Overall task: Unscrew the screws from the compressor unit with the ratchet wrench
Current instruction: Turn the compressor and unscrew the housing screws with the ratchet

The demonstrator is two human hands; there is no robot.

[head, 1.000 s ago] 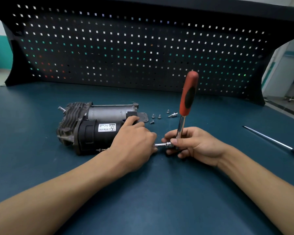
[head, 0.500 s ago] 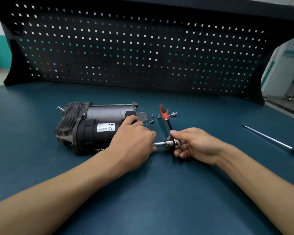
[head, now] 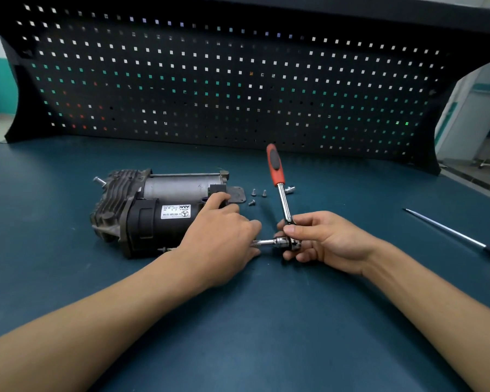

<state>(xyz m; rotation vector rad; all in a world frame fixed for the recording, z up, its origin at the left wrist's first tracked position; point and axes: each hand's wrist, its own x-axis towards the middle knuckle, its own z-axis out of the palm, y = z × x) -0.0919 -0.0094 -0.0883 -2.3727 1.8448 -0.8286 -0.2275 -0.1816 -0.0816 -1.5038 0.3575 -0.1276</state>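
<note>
the left forearm [head: 96,321] at the lower left of the frame and the right forearm [head: 436,295] at the lower right are both bare, uncovered right to the frame edge. the left hand [head: 218,241] and right hand [head: 331,244] near the centre are bare as well. the right thumbnail [head: 289,229] is cut short.

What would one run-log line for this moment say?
left hand: holds compressor unit | right hand: grips ratchet wrench head, handle up | loose screws: on bench
</note>
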